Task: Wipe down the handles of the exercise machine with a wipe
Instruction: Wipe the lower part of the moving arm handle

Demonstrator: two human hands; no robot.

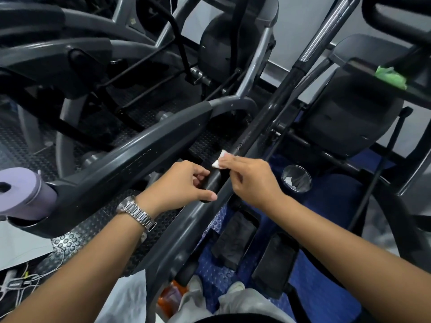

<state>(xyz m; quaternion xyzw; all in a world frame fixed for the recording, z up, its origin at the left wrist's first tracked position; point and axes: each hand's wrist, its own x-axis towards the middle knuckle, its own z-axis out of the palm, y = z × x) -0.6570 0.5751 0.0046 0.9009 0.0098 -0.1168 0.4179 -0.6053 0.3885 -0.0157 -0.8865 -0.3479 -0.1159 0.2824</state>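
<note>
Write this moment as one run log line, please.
phase: wiping | left hand: grips handle near its end | right hand: pinches wipe against handle

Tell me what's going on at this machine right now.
A person is wiping down a long black handle. Their right hand holds a small white wipe against the bar, near its lower end. Their left hand grips the same handle just below, apparently steadying it. Most of the handle, up toward the chrome section, lies beyond the wipe. A small lined bin stands on the floor to the right.
</note>
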